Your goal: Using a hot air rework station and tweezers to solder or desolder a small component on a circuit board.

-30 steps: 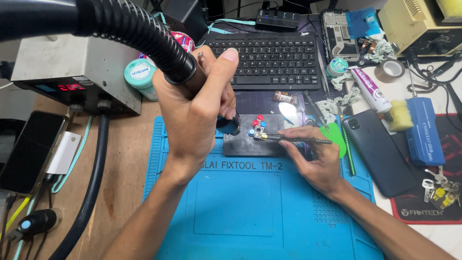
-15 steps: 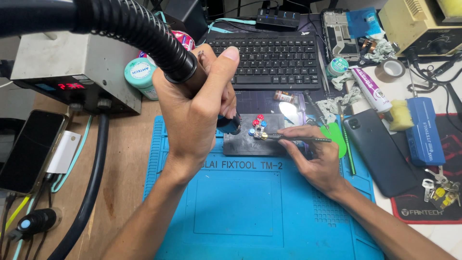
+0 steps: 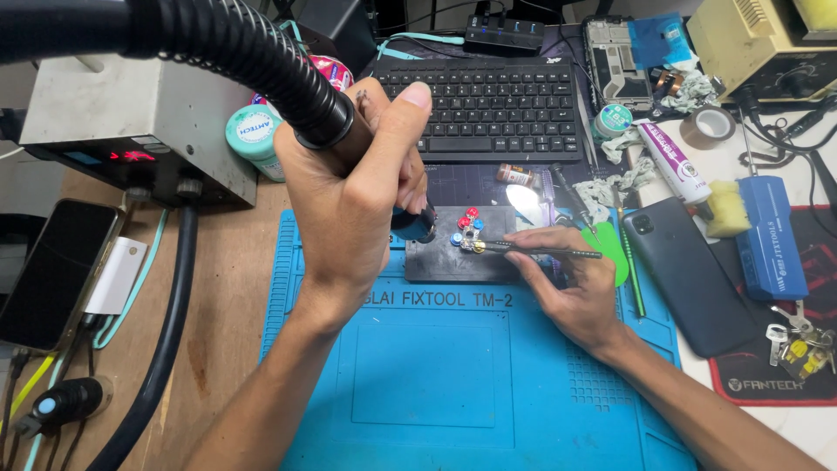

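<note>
Left hand (image 3: 349, 201), fingers clamped on hot-air nozzle (image 3: 414, 222), tip over small board (image 3: 475, 247) on dark plate (image 3: 453, 257), mat (image 3: 418, 384) centre. Right hand (image 3: 571, 283), fingers clamped on tweezers (image 3: 532, 251), tips at board. Judged: heating under way, part not lifted.

A black hot-air wand (image 3: 384, 174) with a ribbed hose stands tilted at centre frame, nozzle down over a dark plate (image 3: 453, 257). Slim tweezers (image 3: 532, 251) lie nearly level just right, tips at small coloured parts (image 3: 466, 228) there.
</note>
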